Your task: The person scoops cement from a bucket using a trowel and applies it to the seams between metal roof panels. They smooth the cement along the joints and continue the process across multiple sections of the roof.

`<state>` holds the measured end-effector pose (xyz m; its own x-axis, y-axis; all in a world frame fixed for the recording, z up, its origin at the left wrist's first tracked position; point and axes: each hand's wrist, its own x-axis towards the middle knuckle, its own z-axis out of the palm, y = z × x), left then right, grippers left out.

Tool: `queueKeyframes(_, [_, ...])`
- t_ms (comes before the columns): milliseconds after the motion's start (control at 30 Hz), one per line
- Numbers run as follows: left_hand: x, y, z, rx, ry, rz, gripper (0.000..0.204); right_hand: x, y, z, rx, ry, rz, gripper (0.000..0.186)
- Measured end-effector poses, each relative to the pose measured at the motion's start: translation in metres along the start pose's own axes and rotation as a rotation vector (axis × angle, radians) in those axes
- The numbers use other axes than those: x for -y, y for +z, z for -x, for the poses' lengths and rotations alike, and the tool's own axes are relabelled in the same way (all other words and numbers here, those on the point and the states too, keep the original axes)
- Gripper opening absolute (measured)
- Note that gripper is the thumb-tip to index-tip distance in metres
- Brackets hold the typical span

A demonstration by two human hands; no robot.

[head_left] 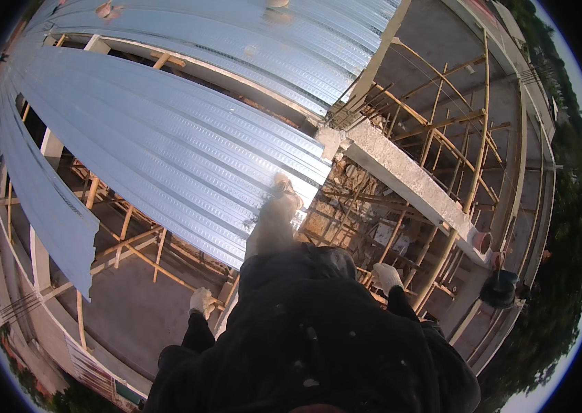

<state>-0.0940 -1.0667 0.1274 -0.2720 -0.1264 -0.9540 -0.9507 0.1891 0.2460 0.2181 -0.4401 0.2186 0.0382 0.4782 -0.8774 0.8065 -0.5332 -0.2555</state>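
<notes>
- Long, ribbed, silvery-blue metal sheet [167, 144]: upper left to centre of frame, shiny, finely dimpled (a pale shoe [284, 191] stands on it).
- White-gloved left hand [201, 301], lower centre-left: I cannot tell its fingers' spread.
- White-gloved right hand [386, 276], lower centre-right: finger spread likewise unclear.

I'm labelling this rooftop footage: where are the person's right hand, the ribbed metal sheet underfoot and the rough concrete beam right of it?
Right hand [386, 277]: head view, middle of the hand.
Ribbed metal sheet [174, 141]: head view, upper surface.
Concrete beam [408, 173]: head view, rough top face.
</notes>
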Motion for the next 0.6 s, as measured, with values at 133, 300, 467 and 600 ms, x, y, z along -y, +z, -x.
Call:
queueKeyframes(133, [-0.003, 0.0, -0.031, 0.379, -0.078, 0.264, 0.007, 0.036, -0.009, -0.031, 0.064, -0.052, -0.08, 0.019])
queueKeyframes(300, [-0.062, 0.094, -0.024, 0.019, 0.126, 0.116, 0.031, 0.157, -0.035, -0.057, 0.019, -0.22, 0.236, 0.04])
queueKeyframes(467, [-0.13, 0.137, -0.03, 0.019, 0.196, 0.049, 0.051, 0.279, -0.043, -0.111, -0.014, -0.48, 0.293, 0.048])
queueKeyframes(600, [-0.152, 0.155, -0.017, 0.023, 0.175, 0.054, 0.051, 0.367, -0.022, -0.123, -0.007, -0.585, 0.477, 0.051])
